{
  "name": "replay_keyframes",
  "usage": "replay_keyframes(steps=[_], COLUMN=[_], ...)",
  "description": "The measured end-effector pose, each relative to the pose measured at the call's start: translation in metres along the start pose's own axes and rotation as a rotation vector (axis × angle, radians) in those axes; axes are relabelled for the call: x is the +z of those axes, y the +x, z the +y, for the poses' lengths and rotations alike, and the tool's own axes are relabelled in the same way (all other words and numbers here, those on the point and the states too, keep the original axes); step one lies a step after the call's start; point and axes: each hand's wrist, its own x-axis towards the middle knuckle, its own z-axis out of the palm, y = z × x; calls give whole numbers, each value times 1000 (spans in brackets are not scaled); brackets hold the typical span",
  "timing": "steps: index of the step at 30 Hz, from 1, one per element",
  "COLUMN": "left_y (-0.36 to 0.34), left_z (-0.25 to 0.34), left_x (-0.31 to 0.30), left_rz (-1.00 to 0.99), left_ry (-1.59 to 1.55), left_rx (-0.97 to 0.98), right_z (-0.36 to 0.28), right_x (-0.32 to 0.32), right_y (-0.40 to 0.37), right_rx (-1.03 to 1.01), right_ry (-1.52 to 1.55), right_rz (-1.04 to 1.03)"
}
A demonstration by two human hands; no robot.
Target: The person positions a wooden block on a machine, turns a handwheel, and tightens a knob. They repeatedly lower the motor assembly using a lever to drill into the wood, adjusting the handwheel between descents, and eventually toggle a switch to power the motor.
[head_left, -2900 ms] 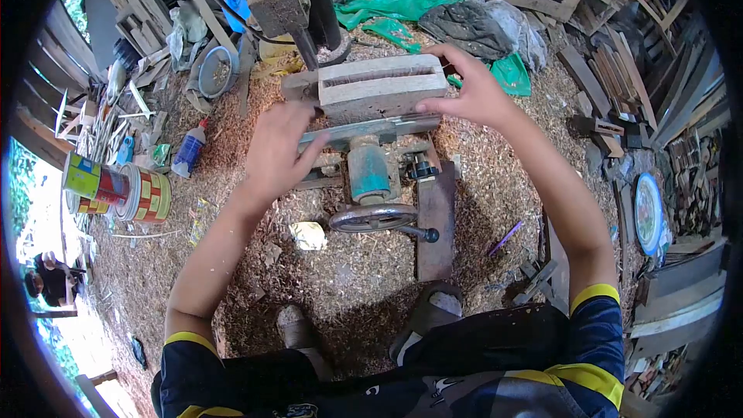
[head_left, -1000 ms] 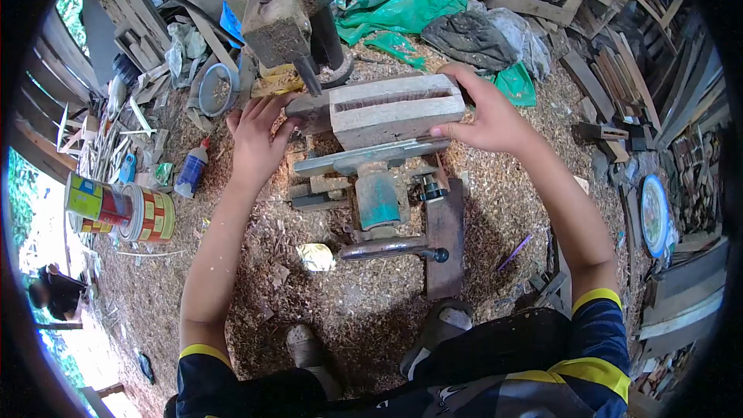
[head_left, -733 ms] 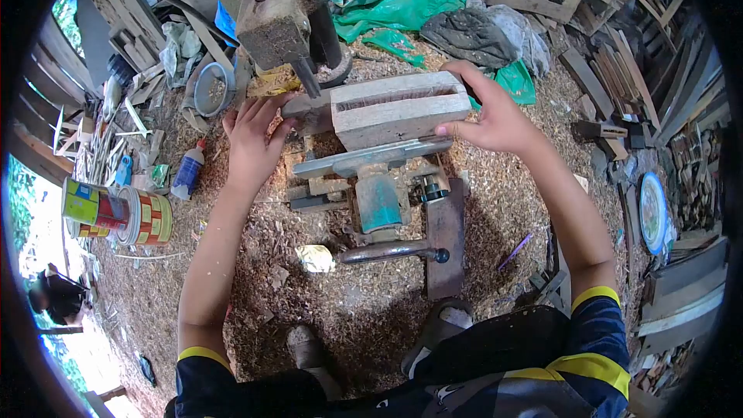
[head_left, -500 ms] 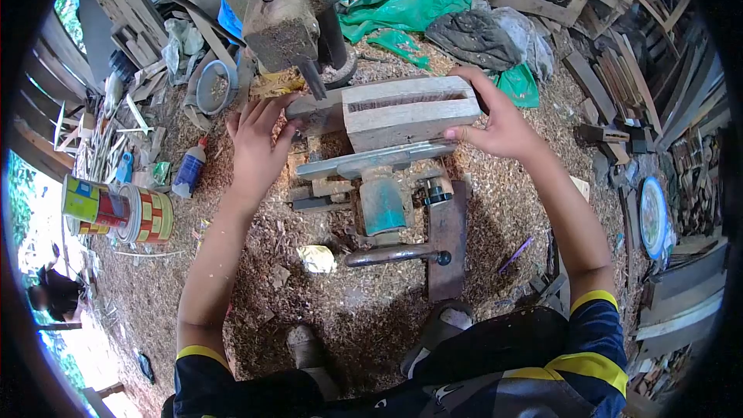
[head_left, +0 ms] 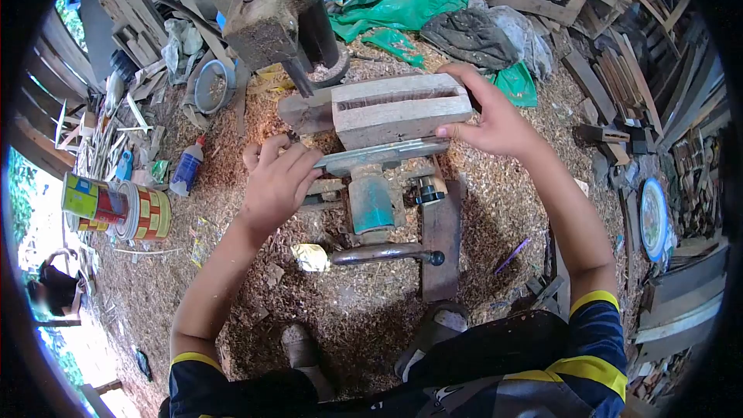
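The right hand (head_left: 499, 122) clamps the wooden block (head_left: 403, 125); the left hand (head_left: 279, 186), grip unclear, leaves room beside the block's left edge.

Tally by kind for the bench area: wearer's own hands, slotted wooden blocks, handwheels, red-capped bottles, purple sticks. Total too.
Wearer's hands: 2 (left hand, right hand)
Slotted wooden block: 1
Handwheel: 1
Red-capped bottle: 1
Purple stick: 1
Total: 6
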Motion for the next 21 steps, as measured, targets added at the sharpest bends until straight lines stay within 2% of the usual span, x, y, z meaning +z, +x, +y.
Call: replay_keyframes(steps=[5, 7, 9, 10, 11, 13, 15, 17, 19, 21], left_y=[0, 1, -2, -4, -6, -13, -23, -31, -38, -40], left_z=[0, 1, 5, 9, 15, 27, 39, 48, 58, 74], left_x=[-3, -8, -10, -11, -13, -17, -21, -24, -21, -20], left_rz=[4, -64, -59, -46, -58, 112, 157, 267, 290, 395], left_ry=[-5, -41, -73, -94, -115, -232, -317, -453, -459, -561], left_rx=[0, -33, -60, -90, -84, -169, -153, -115, -79, -52], right_z=[-1, -2, 6, 19, 25, 20, 2, -15, -40, -47], right_x=[0, 4, 18, 32, 46, 77, 115, 152, 183, 194], right_y=[-2, -5, -24, -43, -67, -122, -178, -226, -248, -260], right_rx=[36, 55, 17, 102, 126, 661, 839, 830, 897, 891], right_ry=[29, 53, -31, 14, 9, 19, -91, -167, -280, -228], right_rz=[2, -20, 186, 280, 277, 412, 386, 238, 93, 76])
